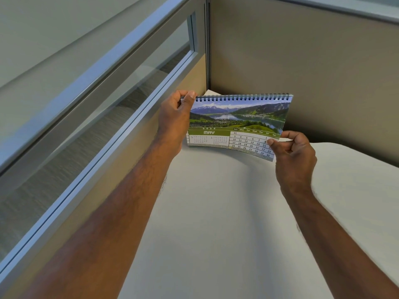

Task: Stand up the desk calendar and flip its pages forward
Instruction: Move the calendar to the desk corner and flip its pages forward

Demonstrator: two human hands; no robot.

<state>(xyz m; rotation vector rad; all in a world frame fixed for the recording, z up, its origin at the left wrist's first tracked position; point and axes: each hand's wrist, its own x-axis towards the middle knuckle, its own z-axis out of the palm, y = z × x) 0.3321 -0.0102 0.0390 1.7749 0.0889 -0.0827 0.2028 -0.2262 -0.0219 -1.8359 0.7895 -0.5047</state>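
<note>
- While the desk calendar point(238, 123) is standing in the far corner of the pale desk point(216, 212), close to the meeting of the two partition walls point(302, 61), we are keeping both hands on it so that it does not fold or slide as a page turns.
- We are gripping the left end of the black spiral binding point(241, 97) with our left hand point(174, 117), thumb on the front and fingers curled behind; that hold is acting as the anchor, we judge, because the coil is the hinge every page swings about.
- We are pinching the lower right corner of the May page point(248, 141) between the thumb and curled fingers of our right hand point(293, 156), and the sheet is bowing toward us there, lifting away from what lies behind it.
- We are taking the corner farthest from the hinge because it is giving the most leverage and separating a single sheet cleanly.
- We are reading this as the flipping step, with the standing-up seemingly done; whether the base is fully spread we cannot tell, since the page is hiding it.
- We are seeing a white edge point(210, 92) poking up behind the coil, probably the back panel or an already-turned page, though we cannot say which.
</note>
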